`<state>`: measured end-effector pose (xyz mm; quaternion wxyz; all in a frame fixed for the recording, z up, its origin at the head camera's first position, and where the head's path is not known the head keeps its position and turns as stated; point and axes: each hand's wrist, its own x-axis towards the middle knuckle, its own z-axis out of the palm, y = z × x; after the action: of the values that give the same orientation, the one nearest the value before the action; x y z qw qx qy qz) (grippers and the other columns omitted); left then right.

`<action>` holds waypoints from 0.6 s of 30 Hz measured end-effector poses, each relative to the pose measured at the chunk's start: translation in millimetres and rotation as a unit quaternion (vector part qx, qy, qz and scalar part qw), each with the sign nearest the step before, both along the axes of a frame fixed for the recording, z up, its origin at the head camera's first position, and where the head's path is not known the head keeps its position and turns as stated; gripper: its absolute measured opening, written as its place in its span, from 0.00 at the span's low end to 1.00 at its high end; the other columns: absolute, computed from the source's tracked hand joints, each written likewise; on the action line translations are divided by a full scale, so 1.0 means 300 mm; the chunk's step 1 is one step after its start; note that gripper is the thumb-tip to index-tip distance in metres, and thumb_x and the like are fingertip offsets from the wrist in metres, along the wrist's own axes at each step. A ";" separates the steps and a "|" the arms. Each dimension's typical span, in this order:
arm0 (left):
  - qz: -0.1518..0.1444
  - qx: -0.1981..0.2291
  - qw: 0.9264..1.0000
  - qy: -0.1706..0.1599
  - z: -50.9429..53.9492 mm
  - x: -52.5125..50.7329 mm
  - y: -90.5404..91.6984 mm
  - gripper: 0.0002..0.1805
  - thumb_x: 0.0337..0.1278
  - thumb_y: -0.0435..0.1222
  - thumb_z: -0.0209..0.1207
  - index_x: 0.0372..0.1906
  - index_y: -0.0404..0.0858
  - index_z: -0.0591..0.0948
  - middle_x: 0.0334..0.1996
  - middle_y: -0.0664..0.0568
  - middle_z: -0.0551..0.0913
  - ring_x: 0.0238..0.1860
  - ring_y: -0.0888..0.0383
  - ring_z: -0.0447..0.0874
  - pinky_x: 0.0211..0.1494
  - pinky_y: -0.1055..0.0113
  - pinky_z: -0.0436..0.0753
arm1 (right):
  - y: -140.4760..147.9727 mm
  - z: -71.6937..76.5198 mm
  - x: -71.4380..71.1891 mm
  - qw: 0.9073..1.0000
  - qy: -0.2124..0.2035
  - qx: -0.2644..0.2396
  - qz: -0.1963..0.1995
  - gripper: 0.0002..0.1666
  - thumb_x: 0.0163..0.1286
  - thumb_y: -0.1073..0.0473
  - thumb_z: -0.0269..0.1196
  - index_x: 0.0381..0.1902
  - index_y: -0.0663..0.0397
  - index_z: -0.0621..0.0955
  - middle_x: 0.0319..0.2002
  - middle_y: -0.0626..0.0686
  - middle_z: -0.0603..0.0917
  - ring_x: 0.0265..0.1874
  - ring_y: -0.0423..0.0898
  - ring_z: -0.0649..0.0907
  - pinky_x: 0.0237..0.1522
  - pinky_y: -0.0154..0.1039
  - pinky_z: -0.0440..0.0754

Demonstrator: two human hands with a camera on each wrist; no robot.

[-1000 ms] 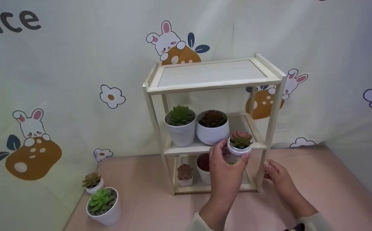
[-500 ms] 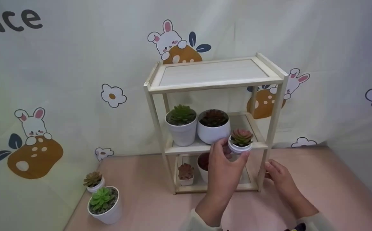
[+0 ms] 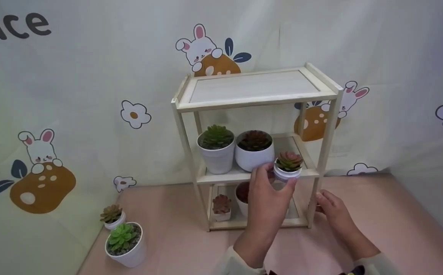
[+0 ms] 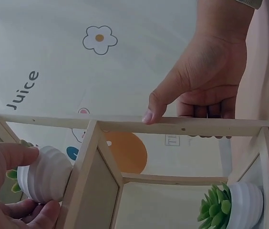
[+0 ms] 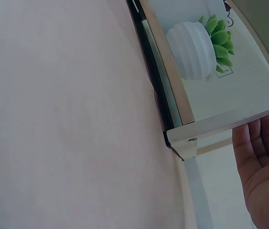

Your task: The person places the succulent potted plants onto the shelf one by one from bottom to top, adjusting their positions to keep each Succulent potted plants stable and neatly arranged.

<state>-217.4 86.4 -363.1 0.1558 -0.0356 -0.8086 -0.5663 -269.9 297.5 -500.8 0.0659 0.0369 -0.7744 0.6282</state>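
My left hand (image 3: 268, 206) pinches a small white ribbed pot (image 3: 287, 175) with a pinkish-green succulent, between thumb and fingers, at the right front of the middle shelf. In the left wrist view this pot (image 4: 46, 174) stands upright relative to the shelf, its base close against the board; contact is uncertain. My right hand (image 3: 334, 214) grips the rack's right front post low down, thumb on one side and fingers behind, as the left wrist view shows. Beside the held pot are a white pot with a dark succulent (image 3: 255, 156) and one with a green succulent (image 3: 217, 158).
On the rack's bottom shelf (image 3: 244, 226) stand a small brownish succulent (image 3: 221, 206), a partly hidden red one and a green one (image 4: 246, 205). Two more potted succulents (image 3: 128, 250) stand on the pink table at left. A printed cloth (image 3: 91, 57) hangs behind.
My left hand's small pot has shifted slightly right and up, nearer the middle shelf's right front. The right hand has kept its grip on the post.
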 end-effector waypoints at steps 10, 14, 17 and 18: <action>-0.008 0.048 0.999 0.006 -0.008 -0.013 0.018 0.25 0.60 0.39 0.74 0.59 0.44 0.78 0.55 0.55 0.78 0.57 0.61 0.83 0.63 0.64 0.85 | 0.001 0.004 0.000 1.000 -0.008 0.007 0.002 0.25 0.86 0.52 0.47 0.56 0.71 0.76 0.47 0.59 0.84 0.47 0.42 0.86 0.52 0.30 0.85; -0.004 0.058 0.998 0.012 -0.013 -0.016 0.026 0.24 0.60 0.38 0.73 0.58 0.42 0.78 0.54 0.55 0.78 0.56 0.61 0.82 0.63 0.64 0.85 | 0.000 0.003 -0.002 1.000 -0.007 0.014 0.000 0.25 0.86 0.51 0.47 0.55 0.71 0.77 0.46 0.59 0.84 0.46 0.42 0.85 0.53 0.32 0.86; -0.002 0.066 0.998 0.019 -0.018 -0.019 0.029 0.23 0.60 0.37 0.73 0.57 0.42 0.78 0.54 0.55 0.78 0.55 0.61 0.83 0.62 0.65 0.85 | -0.001 0.004 -0.004 1.000 -0.006 0.016 0.000 0.25 0.86 0.51 0.47 0.54 0.71 0.77 0.46 0.59 0.83 0.45 0.41 0.85 0.52 0.32 0.86; -0.003 0.071 0.997 0.020 -0.020 -0.020 0.030 0.22 0.60 0.37 0.73 0.57 0.42 0.78 0.53 0.56 0.78 0.55 0.62 0.83 0.62 0.66 0.85 | -0.001 0.005 -0.005 1.000 -0.006 0.015 0.000 0.25 0.86 0.51 0.47 0.54 0.71 0.77 0.46 0.59 0.83 0.46 0.41 0.85 0.53 0.32 0.86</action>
<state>-223.4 95.4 -369.1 0.1730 -0.0382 -0.7631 -0.6215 -271.3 297.3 -499.4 0.0601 0.0341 -0.7843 0.6165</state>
